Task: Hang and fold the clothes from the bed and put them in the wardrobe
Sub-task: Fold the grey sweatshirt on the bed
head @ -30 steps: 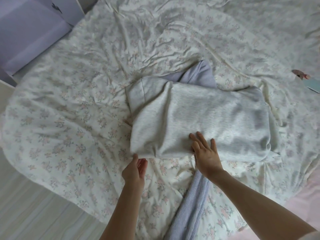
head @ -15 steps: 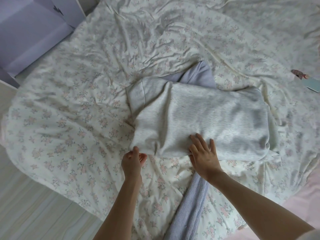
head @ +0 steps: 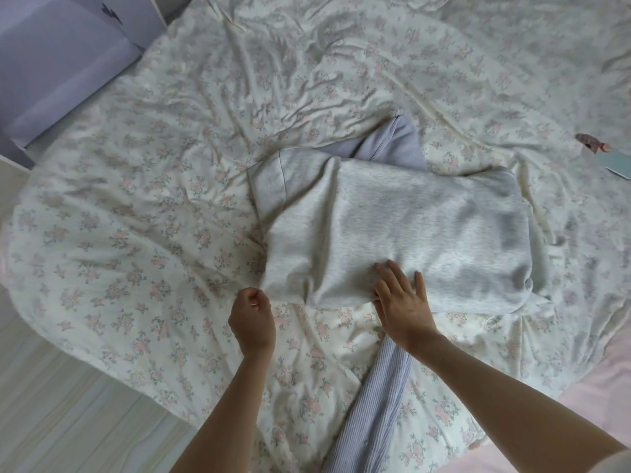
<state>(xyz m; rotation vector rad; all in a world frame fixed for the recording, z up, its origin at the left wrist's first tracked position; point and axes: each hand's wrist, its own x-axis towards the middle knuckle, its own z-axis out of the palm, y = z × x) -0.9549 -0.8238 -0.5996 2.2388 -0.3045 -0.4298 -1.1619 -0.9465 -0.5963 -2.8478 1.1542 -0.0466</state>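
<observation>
Sweater (head: pixel 409 227): grey, folded, at frame centre on the bed (head: pixel 170 199).
Left hand (head: pixel 252 320): grip closed, fingers pinching the sweater's lower left corner.
Right hand (head: pixel 403 302): fingers straight and spread, pressing flat on the sweater's near edge.
Striped garment (head: pixel 375 404): under the sweater, running to the lower frame.
</observation>
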